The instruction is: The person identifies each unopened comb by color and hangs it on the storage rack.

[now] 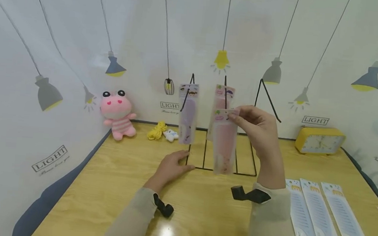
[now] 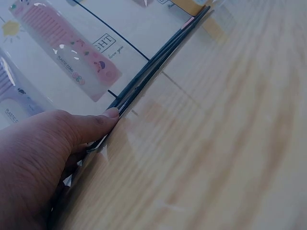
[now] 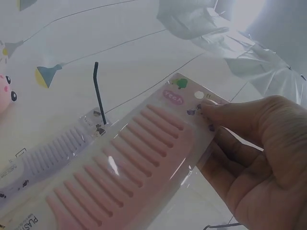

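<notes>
My right hand (image 1: 258, 129) pinches the top corner of a pink comb (image 1: 224, 146) in clear packaging, between thumb and fingers. The card's hanging hole shows beside the thumb in the right wrist view, near no visible wire. Behind it, another packaged pink comb (image 1: 219, 94) hangs on the middle hook of a black wire rack (image 1: 223, 171). A packaged purple comb (image 1: 187, 114) hangs on the left hook; the right hook (image 1: 270, 100) carries nothing. Low on the table, my left hand (image 1: 170, 168) grips the rack's front left corner, thumb (image 2: 103, 122) on the wire, other fingers partly hidden.
Several long, flat blue-and-white packages (image 1: 327, 218) lie at the right on the wooden table (image 1: 201, 215). A yellow clock (image 1: 320, 140) stands at the back right. Back left are a pink plush toy (image 1: 117, 114), yellow cord (image 1: 157, 131) and a small white figure (image 1: 170, 135).
</notes>
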